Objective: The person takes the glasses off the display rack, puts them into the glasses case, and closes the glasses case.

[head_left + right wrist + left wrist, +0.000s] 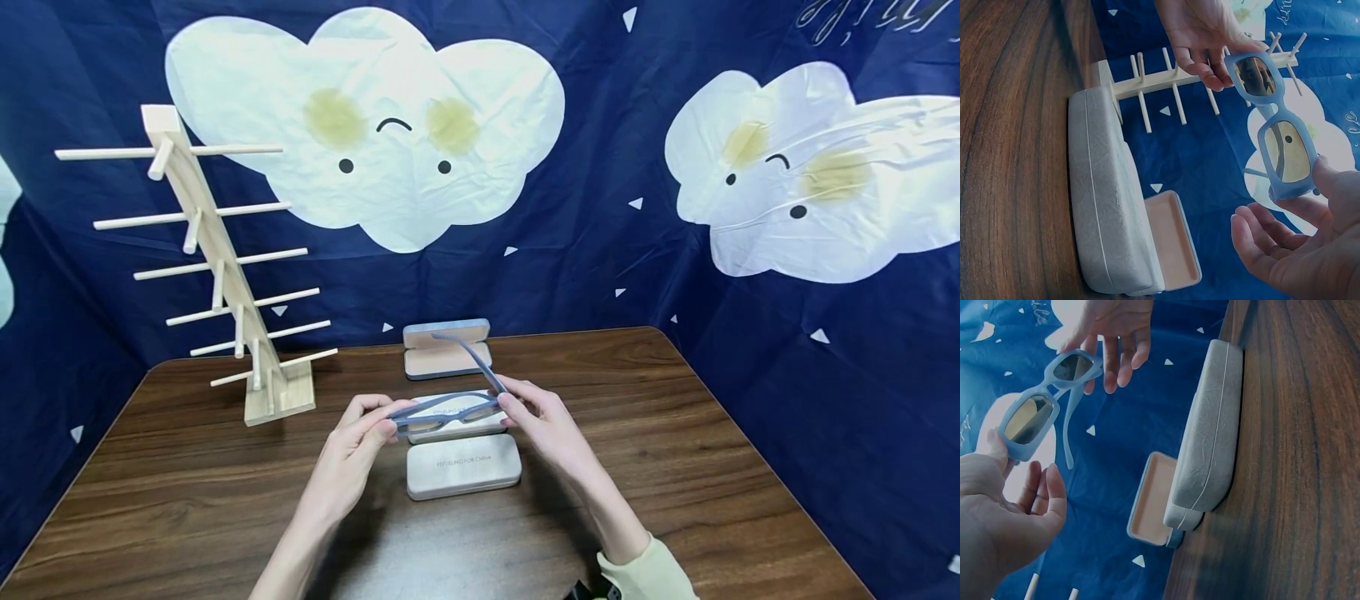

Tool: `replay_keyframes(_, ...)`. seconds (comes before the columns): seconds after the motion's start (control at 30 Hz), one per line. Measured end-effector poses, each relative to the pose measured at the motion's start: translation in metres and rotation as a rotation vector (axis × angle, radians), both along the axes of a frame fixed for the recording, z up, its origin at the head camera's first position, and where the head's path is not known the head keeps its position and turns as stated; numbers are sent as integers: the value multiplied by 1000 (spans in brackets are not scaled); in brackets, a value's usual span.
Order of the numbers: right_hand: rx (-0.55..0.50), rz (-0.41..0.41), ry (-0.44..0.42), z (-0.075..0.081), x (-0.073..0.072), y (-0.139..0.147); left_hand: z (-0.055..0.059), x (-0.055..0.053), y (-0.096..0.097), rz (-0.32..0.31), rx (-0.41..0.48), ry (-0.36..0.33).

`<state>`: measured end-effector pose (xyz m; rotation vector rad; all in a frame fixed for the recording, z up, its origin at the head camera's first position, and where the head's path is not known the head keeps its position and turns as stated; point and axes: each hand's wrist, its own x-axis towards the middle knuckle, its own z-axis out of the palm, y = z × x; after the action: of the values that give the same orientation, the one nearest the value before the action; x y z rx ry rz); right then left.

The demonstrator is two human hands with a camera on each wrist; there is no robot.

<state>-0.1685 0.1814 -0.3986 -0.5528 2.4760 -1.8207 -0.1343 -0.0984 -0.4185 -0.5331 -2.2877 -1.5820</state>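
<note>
Blue-framed sunglasses point(453, 419) are held between both hands above the eyeglass cases. My left hand point(347, 454) pinches one outer corner of the frame between thumb and fingers. At the other corner, my right hand point(543, 425) grips near the hinge. One temple arm points away from me; the other lies across behind the lenses. Both dark lenses point(1293, 150) show in the right wrist view. Below the sunglasses are two closed pale grey cases, the front case point(463, 477) and the rear case point(491, 425), partly hidden by the sunglasses.
An open case point(442, 360) with a pinkish lining lies farther back on the wooden table point(180, 483). A wooden rack point(217, 242) with several pegs stands at the back left. Blue cloth point(600, 275) with white clouds hangs behind the table.
</note>
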Motion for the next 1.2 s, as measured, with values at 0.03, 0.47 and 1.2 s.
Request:
replay_keyframes(0.03, 5, 1, 2, 0, 0, 0, 0, 0, 0, 1, -1, 2)
replay_keyframes(0.47, -3, 18, 8, 0, 1, -1, 0, 0, -1, 0, 7, -4)
replay_keyframes(1.2, 18, 13, -3, -1, 2, -1, 1, 1, 0, 69, 62, -71)
